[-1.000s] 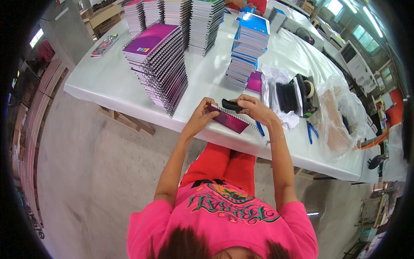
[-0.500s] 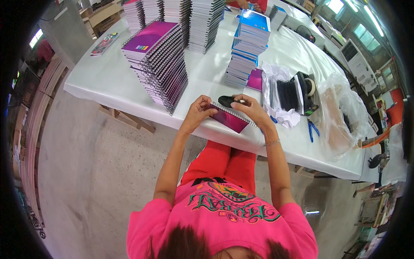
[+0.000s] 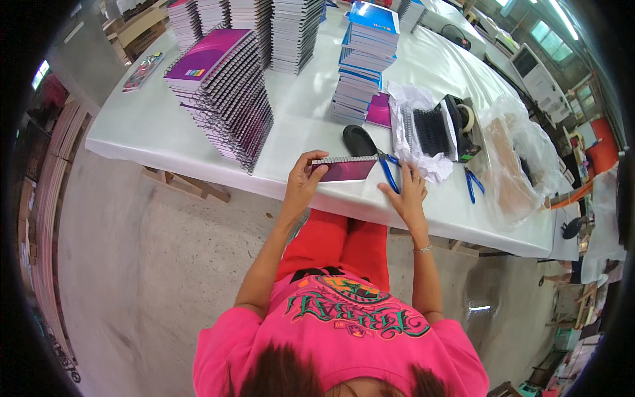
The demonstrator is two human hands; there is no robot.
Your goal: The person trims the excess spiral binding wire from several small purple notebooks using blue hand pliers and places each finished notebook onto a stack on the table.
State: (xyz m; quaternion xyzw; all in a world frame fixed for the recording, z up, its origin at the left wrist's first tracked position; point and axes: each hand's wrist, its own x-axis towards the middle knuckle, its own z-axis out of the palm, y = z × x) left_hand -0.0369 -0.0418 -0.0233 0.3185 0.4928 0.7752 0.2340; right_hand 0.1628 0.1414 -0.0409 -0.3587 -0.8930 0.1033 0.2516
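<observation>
A purple spiral notebook (image 3: 344,172) stands tilted at the table's front edge, its wire coil along the top. My left hand (image 3: 304,184) is closed on the left end of it, thumb in front. My right hand (image 3: 408,194) grips blue-handled pliers (image 3: 389,175), whose dark jaws are at the coil's right end. Whether the jaws touch the wire I cannot tell. Just behind the notebook lies a black oval object (image 3: 358,140), partly covered by it.
Purple spiral notebooks (image 3: 225,99) are piled at left, with more stacks behind. A blue-covered stack (image 3: 364,63) stands at centre. Right of it are black coils (image 3: 433,132) on crumpled paper, a tape dispenser (image 3: 467,126), second blue pliers (image 3: 472,185) and a clear plastic bag (image 3: 509,159).
My right hand has left the coil and taken up the blue pliers, bringing them to the notebook's right end. The notebook has turned more level. The whole view has shifted slightly.
</observation>
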